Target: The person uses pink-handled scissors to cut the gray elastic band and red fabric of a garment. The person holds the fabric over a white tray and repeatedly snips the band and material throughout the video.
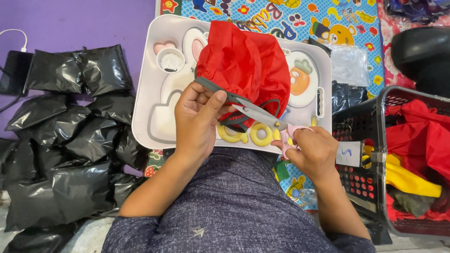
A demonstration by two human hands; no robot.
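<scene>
Nearest lay the person's lap in speckled blue-grey cloth (225, 206). Above it the left hand (197, 119) pinched the grey band (220, 91) of a red fabric bundle (246, 65), fingers clenched on it. The right hand (311, 150) gripped pink-handled scissors (272, 122), blades parted at the band. All sat over a small white table (154, 107), with black bags (70, 140) at left and a basket (365, 126) at right.
</scene>
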